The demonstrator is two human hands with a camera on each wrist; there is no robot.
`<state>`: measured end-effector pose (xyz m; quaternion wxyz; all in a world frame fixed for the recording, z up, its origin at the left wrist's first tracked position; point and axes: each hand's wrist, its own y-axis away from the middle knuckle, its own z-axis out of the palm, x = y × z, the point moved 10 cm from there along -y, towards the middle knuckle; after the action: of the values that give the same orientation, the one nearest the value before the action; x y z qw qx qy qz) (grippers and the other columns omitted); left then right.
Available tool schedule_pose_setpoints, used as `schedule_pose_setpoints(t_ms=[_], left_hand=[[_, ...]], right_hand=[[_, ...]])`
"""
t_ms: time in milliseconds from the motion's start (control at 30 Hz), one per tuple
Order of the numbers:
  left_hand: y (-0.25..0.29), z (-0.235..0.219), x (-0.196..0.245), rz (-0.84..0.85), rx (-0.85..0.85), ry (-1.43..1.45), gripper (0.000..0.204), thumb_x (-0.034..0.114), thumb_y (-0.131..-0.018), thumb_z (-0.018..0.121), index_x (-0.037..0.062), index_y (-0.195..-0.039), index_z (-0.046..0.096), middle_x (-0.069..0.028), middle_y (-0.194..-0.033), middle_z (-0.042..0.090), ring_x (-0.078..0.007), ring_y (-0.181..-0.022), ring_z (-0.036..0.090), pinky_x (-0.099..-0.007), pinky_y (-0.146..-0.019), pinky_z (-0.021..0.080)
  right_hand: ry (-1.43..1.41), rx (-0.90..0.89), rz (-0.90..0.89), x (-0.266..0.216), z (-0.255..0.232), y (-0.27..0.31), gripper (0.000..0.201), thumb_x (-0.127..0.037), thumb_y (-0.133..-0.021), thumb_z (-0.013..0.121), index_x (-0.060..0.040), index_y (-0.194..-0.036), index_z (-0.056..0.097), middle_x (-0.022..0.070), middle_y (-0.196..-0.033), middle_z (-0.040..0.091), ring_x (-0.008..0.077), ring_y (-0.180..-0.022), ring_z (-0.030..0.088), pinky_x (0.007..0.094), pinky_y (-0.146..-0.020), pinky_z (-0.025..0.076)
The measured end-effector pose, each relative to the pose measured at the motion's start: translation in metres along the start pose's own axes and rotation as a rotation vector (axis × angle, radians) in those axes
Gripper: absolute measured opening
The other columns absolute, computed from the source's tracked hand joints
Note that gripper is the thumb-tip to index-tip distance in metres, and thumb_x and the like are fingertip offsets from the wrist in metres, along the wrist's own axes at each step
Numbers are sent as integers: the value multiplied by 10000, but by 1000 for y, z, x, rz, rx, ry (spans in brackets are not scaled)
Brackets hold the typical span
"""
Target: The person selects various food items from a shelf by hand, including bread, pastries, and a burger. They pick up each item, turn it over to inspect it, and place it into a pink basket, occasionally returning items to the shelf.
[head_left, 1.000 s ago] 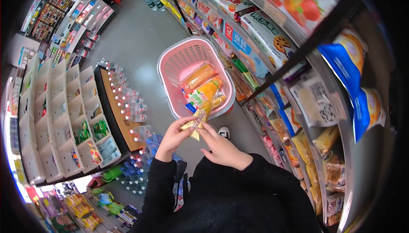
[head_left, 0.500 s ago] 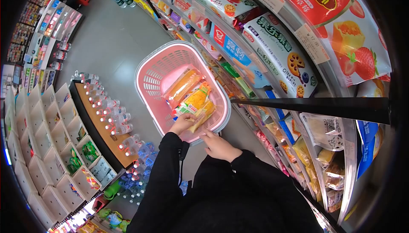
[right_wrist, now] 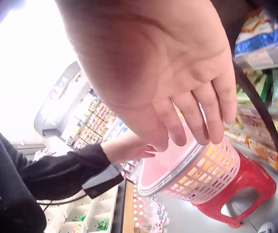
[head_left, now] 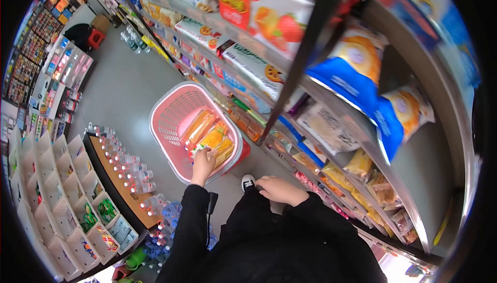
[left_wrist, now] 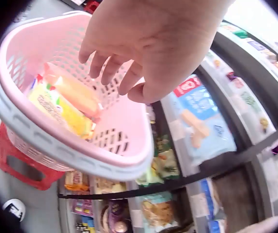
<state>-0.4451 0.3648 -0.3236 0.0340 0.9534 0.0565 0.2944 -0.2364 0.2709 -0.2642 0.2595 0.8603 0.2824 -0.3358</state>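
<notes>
My left hand (head_left: 203,166) is over the near rim of a pink shopping basket (head_left: 164,147). Its fingers are loosely bent with nothing between them in the left wrist view. Inside the basket lie an orange-brown packet (left_wrist: 73,92) and yellow snack packets (head_left: 214,137), grouped toward the near right side. My right hand (head_left: 282,190) is near my body, to the right of the basket and above a shoe (head_left: 248,181). In the right wrist view its palm faces the camera, fingers extended and holding nothing.
The basket stands on a red stool (right_wrist: 248,194). Shelves of packaged snacks run along the right, with a blue chip-like bag (head_left: 352,76) sticking out. To the left are rows of water bottles (head_left: 129,169) and a tiered rack of white bins (head_left: 52,195).
A yellow packet held over the basket went down into it, and my left hand let go. My right hand drew back toward my body. The head view swung toward the shelves.
</notes>
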Motion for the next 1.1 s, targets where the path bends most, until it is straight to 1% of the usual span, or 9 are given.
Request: schedule_pose_setpoints(t_ms=[200, 400, 467, 667, 733, 800, 833, 900, 1100], left_hand=[[94, -10, 158, 180, -42, 177, 276, 70, -736, 519, -19, -998, 533, -148, -878, 580, -228, -794, 582, -294, -667, 464], [232, 67, 329, 741, -736, -103, 460, 278, -780, 548, -22, -1117, 457, -203, -1048, 519, -317, -954, 511, -345, -801, 416], [271, 75, 378, 845, -747, -101, 464, 290, -791, 532, -17, -1129, 447, -202, -1051, 517, -323, -967, 497, -345, -811, 409], [398, 39, 546, 1364, -963, 165, 397, 270, -795, 541, 31, -1107, 479, -157, -981, 556, -292, -877, 546, -352, -741, 434], [427, 27, 597, 1473, -829, 230, 321, 233, -794, 539, 43, -1051, 509, -139, -929, 571, -290, -812, 563, -352, -704, 441], [456, 20, 649, 1585, -686, 322, 249, 190, -790, 523, 22, -975, 523, -149, -898, 575, -303, -800, 561, -368, -687, 442], [465, 23, 670, 1578, -621, 380, 232, 168, -781, 517, 9, -949, 523, -159, -885, 576, -312, -804, 558, -379, -683, 442], [483, 43, 707, 1551, -553, 438, 210, 130, -762, 503, -19, -908, 527, -184, -860, 577, -330, -812, 552, -398, -686, 442], [513, 127, 775, 1367, -667, 511, 201, 89, -712, 490, -61, -835, 547, -242, -842, 562, -375, -821, 538, -409, -714, 434]], right_hand=[[-40, 147, -30, -16, -54, 140, 308, -165, -767, 532, -28, -1040, 496, 146, -950, 545, 322, -898, 520, 390, -752, 419], [-31, 210, -110, -49, -85, 313, 299, -192, -797, 516, -28, -1045, 491, 142, -957, 545, 319, -892, 521, 373, -748, 422], [30, 301, -37, -57, -103, 371, 291, -180, -796, 523, -31, -1043, 493, 133, -961, 546, 308, -885, 524, 366, -750, 425], [-261, 867, 148, -56, -161, 564, 335, -57, -773, 544, -3, -1097, 478, 97, -884, 575, 160, -757, 575, 274, -650, 456], [-376, 1221, 98, -49, -184, 631, 360, -43, -766, 543, 12, -1112, 463, 98, -937, 562, 124, -848, 547, 241, -691, 441], [-28, 1468, 303, -34, -203, 690, 378, -64, -779, 532, 9, -1138, 437, 127, -1006, 545, 166, -919, 532, 270, -749, 426], [-28, 1469, 309, -26, -206, 703, 378, -64, -779, 532, 9, -1138, 437, 127, -1006, 545, 166, -919, 532, 270, -749, 426], [637, 1426, 630, -32, -211, 729, 389, -84, -785, 522, 8, -1148, 417, 170, -1074, 514, 265, -984, 505, 324, -805, 404], [604, 1327, 1065, 22, -202, 772, 424, -160, -794, 499, 2, -1172, 396, 235, -1090, 493, 368, -1021, 471, 380, -834, 383]])
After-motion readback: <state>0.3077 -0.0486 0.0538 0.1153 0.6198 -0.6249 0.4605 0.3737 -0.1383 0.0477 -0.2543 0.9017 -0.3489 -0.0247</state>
